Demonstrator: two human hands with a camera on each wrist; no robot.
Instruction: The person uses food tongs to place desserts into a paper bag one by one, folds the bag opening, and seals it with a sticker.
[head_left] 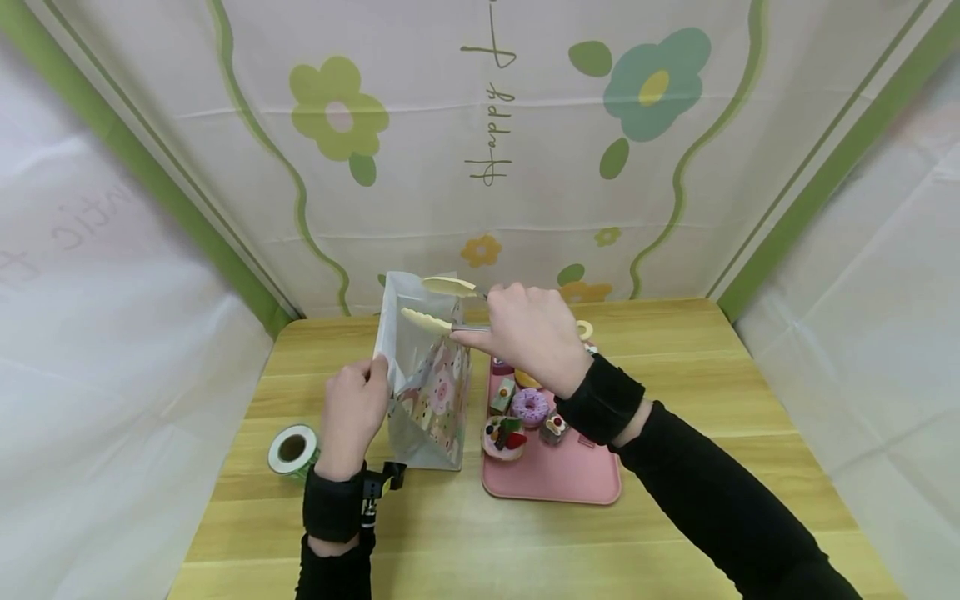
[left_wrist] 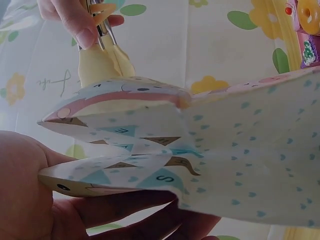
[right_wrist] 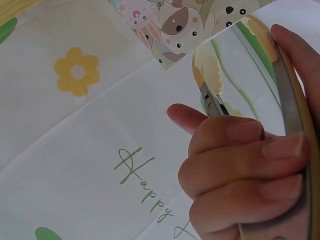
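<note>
In my left hand (head_left: 352,408) the rim of a white gift bag (head_left: 441,400) is pinched between thumb and fingers. The bag stands upright with its mouth spread, printed with cartoon animals outside and small blue hearts on its side. My right hand (head_left: 528,333) grips a pair of tongs (head_left: 427,321) with cream scalloped tips. Those tips are spread apart at the bag's mouth, and nothing shows between them. The right wrist view has the fingers curled round the tongs' handle (right_wrist: 295,110). The bag's bottom inside is hidden.
Right of the bag lies a pink tray (head_left: 551,483) with several toy sweets, among them a purple donut (head_left: 530,407) and a fruit tart (head_left: 495,450). A roll of green tape or stickers (head_left: 311,450) is on the table's left. Patterned cloth (head_left: 420,167) walls the table.
</note>
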